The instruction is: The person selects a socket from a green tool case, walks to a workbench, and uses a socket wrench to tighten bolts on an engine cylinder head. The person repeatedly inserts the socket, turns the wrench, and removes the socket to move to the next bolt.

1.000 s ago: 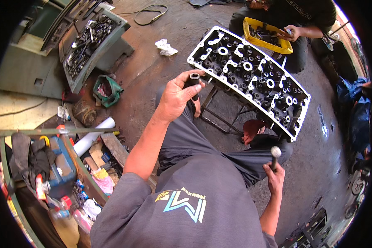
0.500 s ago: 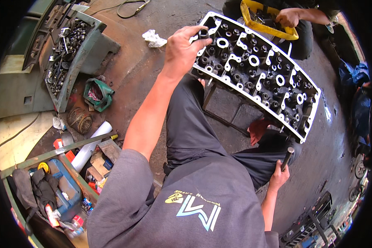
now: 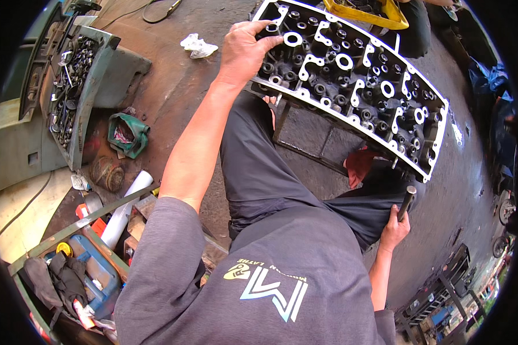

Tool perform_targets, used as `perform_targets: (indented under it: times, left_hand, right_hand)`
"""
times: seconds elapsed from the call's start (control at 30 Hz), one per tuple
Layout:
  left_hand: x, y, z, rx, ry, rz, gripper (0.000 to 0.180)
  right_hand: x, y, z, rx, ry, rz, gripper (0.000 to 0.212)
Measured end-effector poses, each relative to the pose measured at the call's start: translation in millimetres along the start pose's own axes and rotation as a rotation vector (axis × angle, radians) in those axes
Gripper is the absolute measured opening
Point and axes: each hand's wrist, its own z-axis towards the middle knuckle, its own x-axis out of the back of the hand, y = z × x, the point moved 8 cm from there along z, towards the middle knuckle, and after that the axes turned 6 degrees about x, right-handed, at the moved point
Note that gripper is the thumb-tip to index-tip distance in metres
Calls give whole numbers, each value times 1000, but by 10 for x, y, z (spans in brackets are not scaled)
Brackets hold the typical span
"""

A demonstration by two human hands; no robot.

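A large engine cylinder head [image 3: 351, 80], dark inside with bright machined rims and rings, lies tilted across the top of the view, in front of my knees. At its left end my left hand [image 3: 243, 50] reaches in, with thumb and forefinger around a short dark cylindrical part [image 3: 272, 27]. How that part sits on the head is hard to make out. Off to the right, beside my right thigh, my right hand [image 3: 395, 230] grips a dark metal rod [image 3: 407, 204] with a flat round end, upright and apart from the head.
Under the head is a dark metal frame [image 3: 305, 149], with a red cloth [image 3: 358, 168] by it. A yellow tray [image 3: 374, 16] of parts stands beyond. To the left are a metal bin [image 3: 86, 115] of tools, a green cut container [image 3: 128, 135] and a cluttered box [image 3: 46, 241].
The view has shifted, so the head sits higher and the other person's hand at the yellow tray is mostly out of sight. Both my hands keep their grips.
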Motion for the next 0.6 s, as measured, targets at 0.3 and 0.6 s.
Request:
perform_targets:
  times: [0.3,0.6]
  left_hand:
    - [-85,-104,10,61,-76,-99,42]
    - [-84,-47,-5,-40,-42,-33,40]
  right_hand:
    - [0,10,-8,16,-46,8,26]
    - [-114,-780,-98,-15,-365,261,13]
